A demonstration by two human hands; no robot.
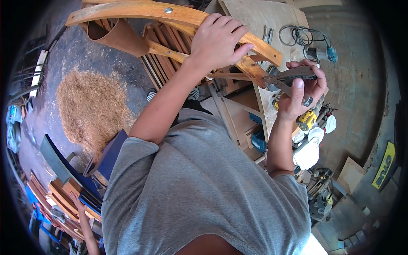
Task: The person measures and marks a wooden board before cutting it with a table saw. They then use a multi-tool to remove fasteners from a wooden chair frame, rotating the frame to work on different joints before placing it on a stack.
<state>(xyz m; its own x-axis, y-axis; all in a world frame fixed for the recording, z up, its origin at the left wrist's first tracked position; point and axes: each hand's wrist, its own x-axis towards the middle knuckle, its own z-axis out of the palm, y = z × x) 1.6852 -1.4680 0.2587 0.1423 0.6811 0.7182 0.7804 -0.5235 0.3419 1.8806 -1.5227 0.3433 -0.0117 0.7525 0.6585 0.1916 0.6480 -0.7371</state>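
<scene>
My left hand [221,40] is wrapped over a curved, varnished wooden bar [127,10] with a round metal bolt head in it. The bar is part of a wooden frame, and a brown leather-like sheet [121,39] hangs in a loop from it at the left. In my right hand [304,87] is a dark pair of pliers [293,75], its handles between my thumb and fingers. The jaws meet the end of a lower wooden piece [251,70] of the frame; what they grip there is too small to make out.
A workbench [259,19] at the right carries a corded teal power tool [323,54] and a yellow drill [307,121]. Stacked wooden slats [163,46] stand behind the frame. Sawdust [91,108] is heaped on the floor. Another person's arm [85,221] reaches to boards at lower left.
</scene>
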